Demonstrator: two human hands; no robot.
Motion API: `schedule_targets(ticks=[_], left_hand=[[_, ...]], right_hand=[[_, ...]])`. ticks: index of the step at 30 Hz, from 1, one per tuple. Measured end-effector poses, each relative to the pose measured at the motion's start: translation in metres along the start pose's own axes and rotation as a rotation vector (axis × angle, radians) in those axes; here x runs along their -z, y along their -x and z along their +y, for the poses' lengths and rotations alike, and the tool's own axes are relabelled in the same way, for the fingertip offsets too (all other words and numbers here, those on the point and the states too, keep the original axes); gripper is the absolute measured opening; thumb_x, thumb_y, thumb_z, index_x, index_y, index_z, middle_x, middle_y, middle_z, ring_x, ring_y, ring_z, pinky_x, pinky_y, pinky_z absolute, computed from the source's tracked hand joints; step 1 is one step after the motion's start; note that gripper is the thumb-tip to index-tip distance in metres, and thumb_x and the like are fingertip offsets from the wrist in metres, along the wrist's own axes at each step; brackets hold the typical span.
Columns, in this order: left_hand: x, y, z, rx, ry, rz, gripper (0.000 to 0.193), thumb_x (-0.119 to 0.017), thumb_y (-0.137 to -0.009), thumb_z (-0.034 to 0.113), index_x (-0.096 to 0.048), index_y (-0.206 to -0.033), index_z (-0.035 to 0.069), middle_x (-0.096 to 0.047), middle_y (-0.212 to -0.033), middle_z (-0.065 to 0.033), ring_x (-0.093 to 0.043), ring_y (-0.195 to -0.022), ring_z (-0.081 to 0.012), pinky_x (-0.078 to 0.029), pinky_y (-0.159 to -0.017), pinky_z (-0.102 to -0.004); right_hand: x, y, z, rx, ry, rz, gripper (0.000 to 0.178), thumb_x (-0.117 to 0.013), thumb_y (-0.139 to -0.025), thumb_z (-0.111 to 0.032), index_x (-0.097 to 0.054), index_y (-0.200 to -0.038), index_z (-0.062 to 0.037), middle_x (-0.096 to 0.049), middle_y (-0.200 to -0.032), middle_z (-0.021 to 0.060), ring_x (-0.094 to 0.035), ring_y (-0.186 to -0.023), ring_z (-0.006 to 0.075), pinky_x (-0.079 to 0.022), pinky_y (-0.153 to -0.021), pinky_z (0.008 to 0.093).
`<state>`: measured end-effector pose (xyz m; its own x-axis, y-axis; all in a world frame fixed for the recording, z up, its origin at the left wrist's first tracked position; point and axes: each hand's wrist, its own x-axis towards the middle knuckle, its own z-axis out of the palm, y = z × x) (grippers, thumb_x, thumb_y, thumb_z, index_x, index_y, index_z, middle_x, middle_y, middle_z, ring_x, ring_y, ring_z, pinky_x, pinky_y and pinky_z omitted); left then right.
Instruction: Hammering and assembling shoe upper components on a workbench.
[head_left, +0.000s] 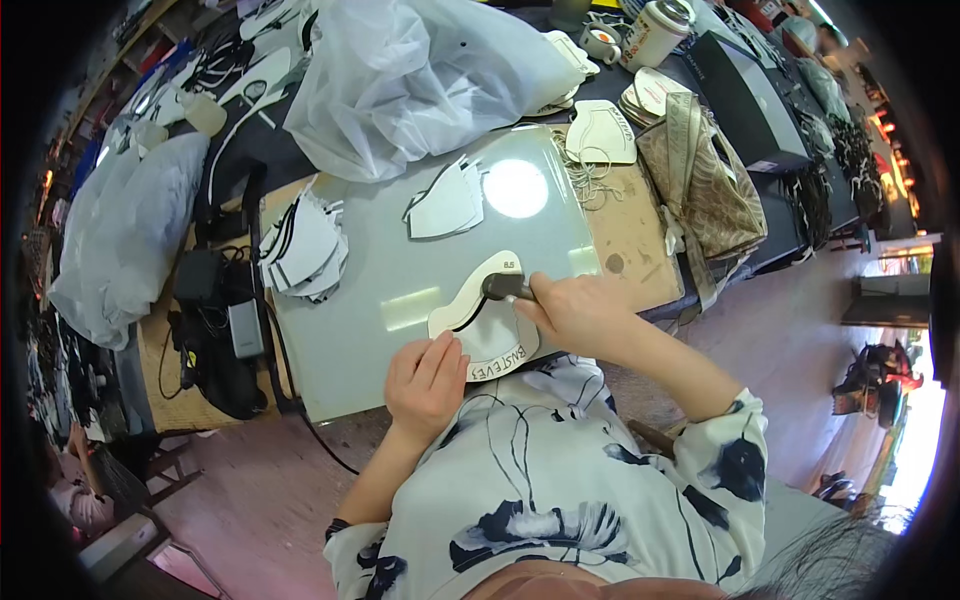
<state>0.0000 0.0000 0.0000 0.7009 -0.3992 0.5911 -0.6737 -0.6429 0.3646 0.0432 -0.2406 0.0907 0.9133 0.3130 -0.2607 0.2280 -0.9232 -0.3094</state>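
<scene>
Close to the near edge of a smooth grey-green work panel point(365, 255) lies a cream, curved template point(478, 285) with dark lettering. Inside its curve a paler piece point(490, 333) shows, with a black line along the edge. My left hand point(428, 385) rests flat, fingers stretched out, on the template's lower left part. In my right hand point(575, 308) is a dark tool with a blocky head point(503, 287), held at the template's upper right; its working end is hidden. White cut pieces lie fanned in one stack point(305, 248) at the left and another point(447, 200) farther back.
A large translucent plastic bag point(420, 80) covers the panel's far edge. To the right are a lettered cream template point(600, 132), tangled string point(592, 185), a brown patterned bag point(700, 180) and a black box point(745, 100). Cables and a power adapter point(245, 330) lie at the left.
</scene>
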Motion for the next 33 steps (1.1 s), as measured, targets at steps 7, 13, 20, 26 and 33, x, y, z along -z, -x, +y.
schedule_targets(ticks=[7, 13, 20, 26, 33], left_hand=[[-0.005, 0.003, 0.000, -0.005, -0.069, 0.002, 0.024, -0.076, -0.074, 0.009, -0.071, -0.097, 0.001, -0.069, -0.104, -0.0070, -0.062, -0.092, -0.0258, -0.052, -0.077, -0.0364], [0.006, -0.040, -0.001, -0.123, 0.058, -0.094, 0.025, -0.074, -0.076, 0.009, -0.067, -0.099, 0.002, -0.067, -0.107, -0.0078, -0.061, -0.096, -0.0288, -0.052, -0.081, -0.0386], [-0.034, -0.085, -0.018, -0.493, 0.358, -0.374, 0.035, -0.068, -0.075, 0.006, -0.061, -0.108, 0.002, -0.067, -0.107, -0.0122, -0.063, -0.108, -0.0312, -0.050, -0.100, -0.0439], [-0.036, -0.085, -0.017, -0.567, 0.304, -0.349, 0.029, -0.065, -0.078, 0.009, -0.060, -0.106, 0.004, -0.066, -0.101, -0.0105, -0.064, -0.099, -0.0292, -0.051, -0.095, -0.0413], [-0.051, -0.103, -0.013, -0.554, 0.439, -0.554, 0.025, -0.062, -0.077, 0.006, -0.054, -0.101, 0.007, -0.057, -0.092, -0.0082, -0.056, -0.089, -0.0274, -0.045, -0.084, -0.0386]], right_hand=[[-0.017, -0.004, 0.013, 0.012, -0.151, 0.156, 0.037, -0.053, -0.099, -0.036, -0.054, -0.090, -0.0003, -0.062, -0.062, 0.0191, -0.062, -0.058, 0.0401, -0.048, -0.054, 0.0490], [-0.040, -0.008, 0.040, -0.054, -0.731, 0.294, 0.024, -0.053, -0.100, -0.024, -0.050, -0.093, -0.0011, -0.059, -0.060, 0.0122, -0.059, -0.048, 0.0260, -0.046, -0.047, 0.0370], [-0.063, 0.008, 0.019, -0.176, -1.219, 0.292, 0.016, -0.053, -0.100, -0.017, -0.048, -0.096, -0.0030, -0.055, -0.062, 0.0029, -0.057, -0.046, 0.0121, -0.043, -0.040, 0.0251], [-0.059, 0.018, 0.021, -0.263, -1.357, 0.206, 0.017, -0.054, -0.099, -0.018, -0.046, -0.096, -0.0031, -0.053, -0.062, 0.0024, -0.055, -0.045, 0.0114, -0.043, -0.041, 0.0252], [-0.060, 0.015, 0.024, -0.262, -1.336, 0.163, 0.014, -0.055, -0.100, -0.016, -0.048, -0.099, -0.0045, -0.054, -0.065, 0.0021, -0.055, -0.047, 0.0105, -0.044, -0.042, 0.0246]])
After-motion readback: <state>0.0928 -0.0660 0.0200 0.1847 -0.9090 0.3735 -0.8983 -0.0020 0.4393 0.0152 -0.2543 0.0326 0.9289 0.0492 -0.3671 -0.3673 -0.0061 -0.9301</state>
